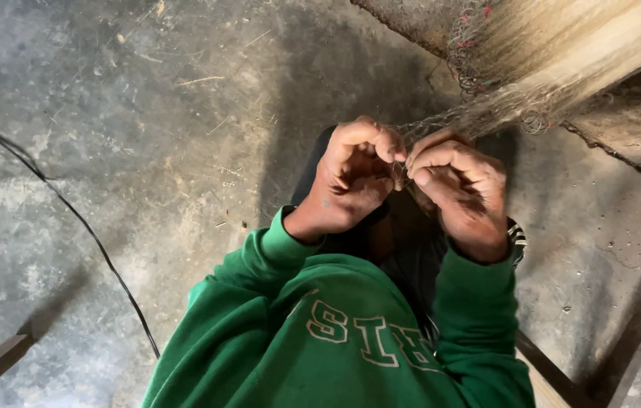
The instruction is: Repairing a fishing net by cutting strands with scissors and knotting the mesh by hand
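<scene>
Green sweatshirt sleeves [335, 332] fill the bottom of the view. Above them, the left hand [351, 185] and right hand [460, 193] meet knuckle to knuckle, fingers curled shut and pinching thin strands of a pale fishing net [486, 113]. This net stretches from the fingertips up to the top right. Below lies a grey concrete floor [147, 151], crossed by a black cable [79, 219] on the left.

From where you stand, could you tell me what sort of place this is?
Probably a rough workshop or shed: a bare grey concrete floor, a pale fine fishing net being worked by hand, and a thin black cable.
</scene>
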